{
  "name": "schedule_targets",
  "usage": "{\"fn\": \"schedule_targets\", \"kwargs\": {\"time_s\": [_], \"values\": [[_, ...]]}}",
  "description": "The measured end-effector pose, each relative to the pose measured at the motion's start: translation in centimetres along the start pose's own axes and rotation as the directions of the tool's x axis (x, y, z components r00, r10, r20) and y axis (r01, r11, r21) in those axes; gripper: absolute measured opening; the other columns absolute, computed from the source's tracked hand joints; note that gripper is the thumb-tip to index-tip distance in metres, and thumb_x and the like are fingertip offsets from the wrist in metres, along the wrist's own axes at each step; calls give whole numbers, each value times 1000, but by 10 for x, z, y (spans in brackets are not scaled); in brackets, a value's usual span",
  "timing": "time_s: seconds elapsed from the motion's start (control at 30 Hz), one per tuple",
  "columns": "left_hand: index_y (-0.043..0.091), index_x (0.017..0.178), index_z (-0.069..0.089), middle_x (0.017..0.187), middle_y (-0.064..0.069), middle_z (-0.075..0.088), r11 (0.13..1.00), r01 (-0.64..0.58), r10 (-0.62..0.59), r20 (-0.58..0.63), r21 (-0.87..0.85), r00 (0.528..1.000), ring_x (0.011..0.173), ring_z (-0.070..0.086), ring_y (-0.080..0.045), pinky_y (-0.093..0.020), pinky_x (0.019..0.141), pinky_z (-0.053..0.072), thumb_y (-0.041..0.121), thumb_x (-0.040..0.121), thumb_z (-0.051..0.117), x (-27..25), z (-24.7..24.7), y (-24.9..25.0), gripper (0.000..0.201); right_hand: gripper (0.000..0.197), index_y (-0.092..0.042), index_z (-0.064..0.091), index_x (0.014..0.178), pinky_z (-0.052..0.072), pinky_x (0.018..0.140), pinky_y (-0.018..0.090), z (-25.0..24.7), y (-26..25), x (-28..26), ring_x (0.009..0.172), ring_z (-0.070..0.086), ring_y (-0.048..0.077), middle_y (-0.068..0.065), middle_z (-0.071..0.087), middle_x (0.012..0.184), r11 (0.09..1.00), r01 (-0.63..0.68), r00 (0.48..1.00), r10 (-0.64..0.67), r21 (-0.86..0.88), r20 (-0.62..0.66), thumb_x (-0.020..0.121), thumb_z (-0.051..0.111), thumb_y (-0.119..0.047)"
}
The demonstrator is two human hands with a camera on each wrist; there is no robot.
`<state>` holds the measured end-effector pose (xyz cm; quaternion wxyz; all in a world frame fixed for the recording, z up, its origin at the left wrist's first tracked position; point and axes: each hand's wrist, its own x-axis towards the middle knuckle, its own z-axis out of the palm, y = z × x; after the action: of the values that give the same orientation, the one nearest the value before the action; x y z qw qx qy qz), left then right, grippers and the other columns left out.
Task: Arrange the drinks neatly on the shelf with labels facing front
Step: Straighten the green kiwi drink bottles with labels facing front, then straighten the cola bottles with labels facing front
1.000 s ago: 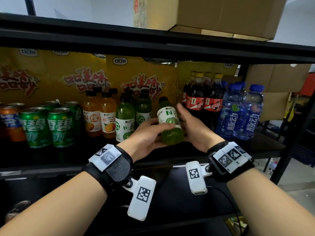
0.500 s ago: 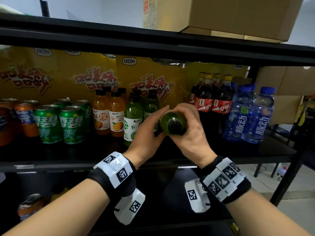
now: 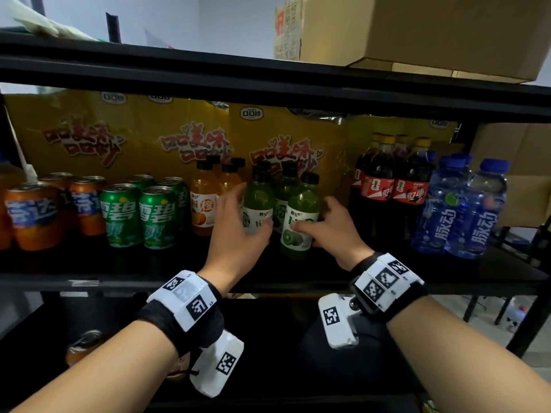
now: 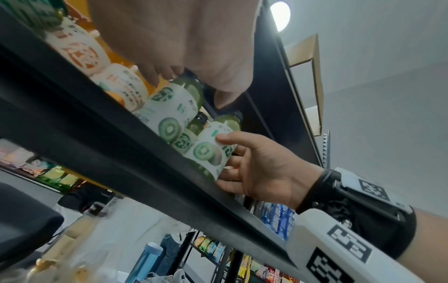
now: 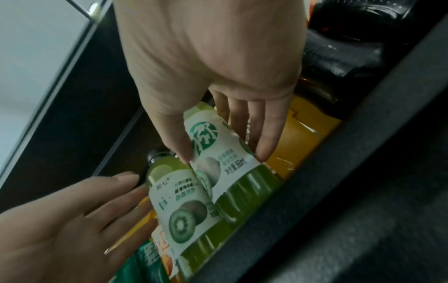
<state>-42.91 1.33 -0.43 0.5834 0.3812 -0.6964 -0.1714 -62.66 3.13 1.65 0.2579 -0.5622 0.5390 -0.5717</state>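
A green kiwi drink bottle [image 3: 299, 222] stands upright at the front of the black shelf [image 3: 119, 281], its kiwi label facing me. My right hand [image 3: 310, 217] grips it, thumb across the label and fingers round its right side; the right wrist view shows that bottle [image 5: 218, 153] between thumb and fingers [image 5: 264, 141]. Left of it stands a second kiwi bottle [image 3: 258, 204], with more behind. My left hand [image 3: 247, 213] sits at this neighbour with straight, spread fingers, thumb in front of its label. In the left wrist view its fingers [image 4: 157, 72] and thumb straddle that bottle [image 4: 169, 109].
Orange juice bottles [image 3: 202, 204] stand just left of the kiwi group, then green cans [image 3: 140, 216] and orange cans [image 3: 32, 216]. Cola bottles [image 3: 390, 186] and blue water bottles [image 3: 462, 213] stand to the right. Yellow cartons [image 3: 134, 138] line the back. A cardboard box [image 3: 417, 31] sits overhead.
Both hands held the kiwi bottle in front of the shelf and tipped it. It now stands upright on the shelf in my right hand; my left hand has shifted to the neighbouring bottle.
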Motion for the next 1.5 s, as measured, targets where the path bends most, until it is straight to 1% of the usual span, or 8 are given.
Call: {"fn": "schedule_targets", "kwargs": {"time_s": [0.1,0.23,0.43,0.57,0.7,0.77,0.93,1.5], "values": [[24,152,36,148,7,47,996,67,-61,109,-56,992,134,45,-6,-26,109,41,27,88,79,0,-1,-10,78,52,-27,63,114,63,88,37,8,4,3,103,74,16,-2,75,113,1000,-17,1000,16,6,27,74,90,-10],[25,144,47,122,16,63,972,182,-157,172,-146,973,104,60,14,-5,85,47,22,89,79,4,-1,-18,64,48,-29,59,121,58,73,18,20,8,2,100,70,6,-6,72,114,999,-34,998,33,37,46,83,83,-12],[28,141,49,122,11,67,938,289,-231,278,-189,932,113,65,-7,-30,103,50,15,89,78,8,0,-24,61,39,-23,44,127,57,94,44,48,12,3,110,66,28,11,64,122,954,-245,969,241,175,45,94,62,-11],[28,139,49,110,23,63,933,304,-241,293,-192,925,105,63,1,-25,99,49,12,88,78,11,-1,-27,61,43,-25,39,130,51,74,27,54,12,2,103,63,16,5,63,117,963,-239,971,236,128,39,94,61,-12],[25,148,38,122,15,62,963,243,-208,256,-116,944,111,60,-5,-12,88,48,19,88,78,7,-6,-27,72,62,-21,39,142,45,81,21,42,15,-2,106,60,7,-3,62,125,977,-170,982,179,-131,64,90,73,-19],[19,156,27,148,1,50,985,164,-152,192,-45,969,133,50,-15,-29,108,46,22,89,76,1,-11,-26,83,62,-21,44,141,42,77,15,33,16,-6,99,57,-4,-13,61,117,970,-124,986,144,-210,83,89,77,-26],[20,150,34,148,1,35,973,-123,108,86,196,990,135,40,-19,-29,97,41,29,90,71,-13,-21,-12,71,61,-21,54,143,47,96,30,9,16,-18,125,60,21,1,63,138,820,-46,996,80,-571,35,93,67,-53],[32,142,48,141,3,52,858,-337,37,608,387,793,125,55,-23,-41,95,52,56,96,55,-22,48,39,53,48,-26,59,133,55,90,42,-96,9,-54,116,60,22,0,59,130,412,32,998,36,-911,51,94,62,-55]]}}
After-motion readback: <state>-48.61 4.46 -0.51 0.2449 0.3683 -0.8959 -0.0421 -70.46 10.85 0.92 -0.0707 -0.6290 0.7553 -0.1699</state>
